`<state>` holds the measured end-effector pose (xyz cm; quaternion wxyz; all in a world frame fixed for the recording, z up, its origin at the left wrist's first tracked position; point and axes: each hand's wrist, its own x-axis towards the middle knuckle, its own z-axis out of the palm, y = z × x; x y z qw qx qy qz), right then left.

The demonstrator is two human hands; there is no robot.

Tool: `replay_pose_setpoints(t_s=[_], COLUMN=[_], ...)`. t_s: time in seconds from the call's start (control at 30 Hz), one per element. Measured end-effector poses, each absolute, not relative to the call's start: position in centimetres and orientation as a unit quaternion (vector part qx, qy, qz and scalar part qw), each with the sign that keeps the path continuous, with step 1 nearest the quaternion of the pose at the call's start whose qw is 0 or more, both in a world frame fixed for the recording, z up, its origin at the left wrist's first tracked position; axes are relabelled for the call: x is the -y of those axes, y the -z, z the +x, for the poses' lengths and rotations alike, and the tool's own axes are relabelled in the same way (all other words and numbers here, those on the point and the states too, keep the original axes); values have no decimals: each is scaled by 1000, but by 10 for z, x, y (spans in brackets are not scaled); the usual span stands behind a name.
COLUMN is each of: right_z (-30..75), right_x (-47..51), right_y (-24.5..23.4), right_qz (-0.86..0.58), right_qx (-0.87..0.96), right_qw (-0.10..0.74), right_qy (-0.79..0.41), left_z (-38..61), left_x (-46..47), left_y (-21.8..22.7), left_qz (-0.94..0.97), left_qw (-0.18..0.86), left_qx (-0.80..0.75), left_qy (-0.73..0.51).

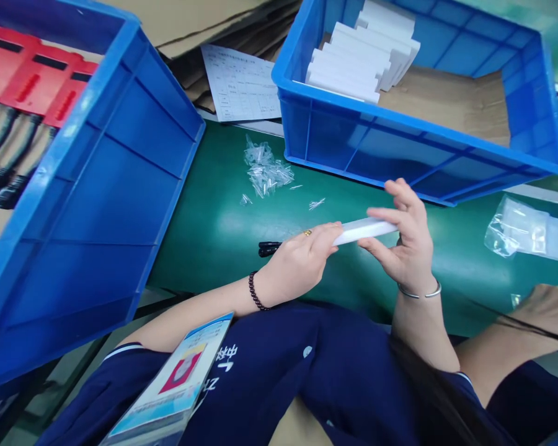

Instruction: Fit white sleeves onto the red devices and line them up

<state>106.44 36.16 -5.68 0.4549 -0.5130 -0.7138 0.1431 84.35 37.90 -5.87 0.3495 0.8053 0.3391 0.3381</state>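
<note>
Both my hands hold a long white flat box [365,230] above the green table [223,229]. My left hand [297,263], with a ring and a dark bead bracelet, is closed on its left end. My right hand [407,238], with a silver bangle, pinches its right end between thumb and fingers. A black pen-like item [268,248] sticks out to the left from under my left hand; whether the hand holds it I cannot tell.
A blue crate [428,133] at the back right holds stacked white boxes [363,52] and cardboard. A large blue crate [93,204] at left holds red-carded items [23,80]. Small clear plastic bits [265,170], a printed sheet [239,83] and a clear bag [525,232] lie around.
</note>
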Motion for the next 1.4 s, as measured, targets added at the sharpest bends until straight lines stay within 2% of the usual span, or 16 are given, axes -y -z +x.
replay_pose_setpoints(t_s=[0.2,0.27,0.37,0.47,0.57,0.67,0.83,1.2,1.4], right_z=[1053,1055,1055,1048,1033,1016,1004,1010,1023], right_x=[-363,-364,-365,-361,-354,-348,-346,-344,-350], right_y=[60,62,63,66,68,67,63,64,67], right_qz=[-537,-535,-540,-525,-507,-504,-489,-518,-566], right_qx=[662,625,548,511,522,569,644,630,553], right_qw=[491,519,549,504,470,492,473,485,514], right_qy=[-180,-232,-326,-458,-499,-425,-350,-316,-332], left_z=[837,836,838,842,847,853,858,858,865], left_x=[-383,-387,-394,-398,-401,-402,-401,-401,-390], left_y=[63,65,67,69,73,79,88,88,85], left_qz=[716,643,465,325,249,185,134,146,262], left_qw=[452,535,716,810,830,842,872,871,796], left_qx=[-383,-394,-356,-310,-298,-313,-313,-326,-330], left_qy=[-368,-380,-381,-376,-400,-398,-350,-336,-435])
